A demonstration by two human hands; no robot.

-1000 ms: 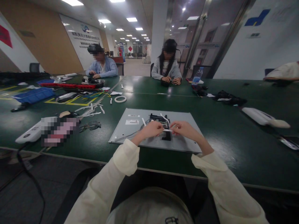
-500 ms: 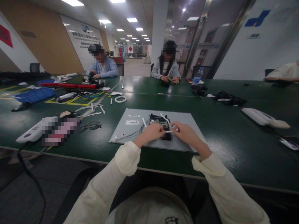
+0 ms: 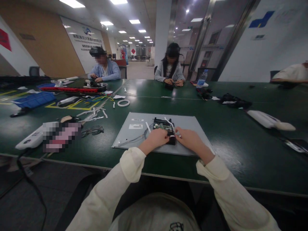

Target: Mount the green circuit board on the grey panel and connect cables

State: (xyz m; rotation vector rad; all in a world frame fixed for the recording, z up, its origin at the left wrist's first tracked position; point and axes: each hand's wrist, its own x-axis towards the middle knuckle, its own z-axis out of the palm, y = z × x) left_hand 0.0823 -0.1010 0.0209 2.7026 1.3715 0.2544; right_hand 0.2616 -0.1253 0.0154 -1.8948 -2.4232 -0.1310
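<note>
A flat grey panel [image 3: 127, 133] lies before me with a black housing and a green circuit board [image 3: 160, 126] on it. My left hand [image 3: 157, 138] rests over the housing's near left side, fingers curled and pinching one end of a short white tape strip [image 3: 172, 136]. From the other side my right hand [image 3: 190, 139] has its fingers closed on the strip's right end, low against the black housing [image 3: 172, 141]. Another white strip [image 3: 169, 122] sticks up across the housing's far right. A third white strip [image 3: 148, 127] and thin grey cables [image 3: 132, 140] lie on the left.
A white tape roll [image 3: 123, 103], loose strips [image 3: 93, 115], glasses [image 3: 93, 130] and a white device [image 3: 36, 134] are on the left of the green table. A blue tray [image 3: 33, 100] stands farther back. Another white device [image 3: 269, 121] lies right. Two people sit opposite, another far right.
My right hand has moved in toward the left hand and down to the housing. The strip between them now sits against the black housing. The view has shifted slightly.
</note>
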